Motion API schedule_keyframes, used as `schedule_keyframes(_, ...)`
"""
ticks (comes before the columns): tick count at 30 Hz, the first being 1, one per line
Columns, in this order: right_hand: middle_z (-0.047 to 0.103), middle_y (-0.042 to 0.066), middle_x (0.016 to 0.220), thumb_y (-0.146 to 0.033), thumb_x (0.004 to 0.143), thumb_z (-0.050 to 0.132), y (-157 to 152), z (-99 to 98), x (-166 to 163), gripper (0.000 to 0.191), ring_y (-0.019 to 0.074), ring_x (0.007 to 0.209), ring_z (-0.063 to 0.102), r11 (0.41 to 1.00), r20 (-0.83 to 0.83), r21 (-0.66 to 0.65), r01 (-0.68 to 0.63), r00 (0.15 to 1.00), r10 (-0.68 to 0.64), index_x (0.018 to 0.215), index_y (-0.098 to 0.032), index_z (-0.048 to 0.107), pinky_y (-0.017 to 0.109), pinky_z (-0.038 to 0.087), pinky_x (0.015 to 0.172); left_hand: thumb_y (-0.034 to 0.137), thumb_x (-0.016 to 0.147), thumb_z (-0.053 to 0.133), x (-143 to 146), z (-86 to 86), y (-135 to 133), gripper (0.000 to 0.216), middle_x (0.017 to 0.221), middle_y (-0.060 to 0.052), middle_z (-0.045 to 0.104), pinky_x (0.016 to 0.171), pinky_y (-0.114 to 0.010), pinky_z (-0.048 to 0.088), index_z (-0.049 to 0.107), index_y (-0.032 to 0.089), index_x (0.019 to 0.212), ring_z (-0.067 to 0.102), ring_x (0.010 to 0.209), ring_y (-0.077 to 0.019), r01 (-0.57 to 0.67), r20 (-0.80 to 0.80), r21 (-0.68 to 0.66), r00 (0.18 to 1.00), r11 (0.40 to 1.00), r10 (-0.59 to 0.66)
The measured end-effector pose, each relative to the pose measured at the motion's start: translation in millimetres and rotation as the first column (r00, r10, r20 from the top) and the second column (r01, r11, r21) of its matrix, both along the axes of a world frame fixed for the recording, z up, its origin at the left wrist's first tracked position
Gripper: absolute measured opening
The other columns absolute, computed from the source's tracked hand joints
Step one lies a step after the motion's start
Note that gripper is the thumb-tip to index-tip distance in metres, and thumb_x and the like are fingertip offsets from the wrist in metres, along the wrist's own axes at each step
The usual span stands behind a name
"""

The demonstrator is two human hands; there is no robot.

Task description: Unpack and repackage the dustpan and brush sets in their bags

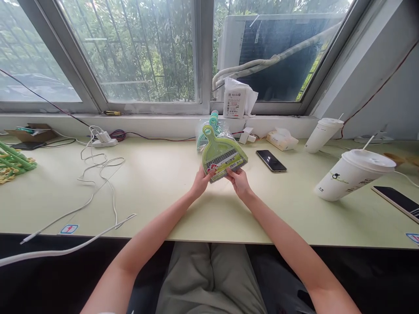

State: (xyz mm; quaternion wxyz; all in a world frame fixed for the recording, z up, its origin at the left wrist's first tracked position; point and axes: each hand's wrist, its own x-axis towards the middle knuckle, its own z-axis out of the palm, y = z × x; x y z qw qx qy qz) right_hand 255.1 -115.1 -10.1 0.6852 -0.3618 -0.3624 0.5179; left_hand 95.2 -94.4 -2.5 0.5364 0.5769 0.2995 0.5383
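Observation:
A small green dustpan-and-brush set (221, 155) in clear plastic wrap with a paper label is held up over the pale green desk (163, 200). My left hand (202, 180) grips its lower left corner with closed fingers. My right hand (238, 179) pinches its lower right corner. Behind it, a second wrapped set in teal (209, 126) leans by the window ledge.
A black phone (271, 160) lies right of the set. Two white lidded cups (353, 174) (322, 134) stand at the right, with a tissue pack (281, 139) and a dark tablet (397, 201). White cables (98, 174) and a power strip (104, 140) lie at the left. A white bag (236, 99) sits on the sill.

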Motion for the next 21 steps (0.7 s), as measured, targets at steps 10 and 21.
schedule_keyframes(10,0.071,0.007,0.107,-0.031,0.061,0.083,1.1,2.2,4.0,0.037,0.0260,0.105,0.065,0.995,-0.021,-0.048,-0.088,0.996,0.087,0.091,-0.017,0.066,0.042,0.053,0.099,0.047,0.077,0.068,-0.2,0.0,-0.8,0.066,0.105,-0.013,0.067,0.052,-0.030,0.055,0.036,0.019,0.127,0.066,0.055,-0.0166,0.110,-0.050,-0.084,0.992,0.990,-0.114)
schedule_keyframes(21,0.072,0.006,0.102,-0.028,0.072,0.074,3.0,-1.4,3.3,0.023,0.0243,0.103,0.067,0.989,-0.019,-0.070,-0.132,0.991,0.131,0.091,-0.018,0.065,0.041,0.052,0.100,0.045,0.074,0.071,-1.9,0.6,-1.3,0.066,0.116,-0.014,0.063,0.049,-0.028,0.055,0.036,0.020,0.124,0.067,0.057,-0.0162,0.129,-0.016,-0.114,0.991,0.985,-0.132)
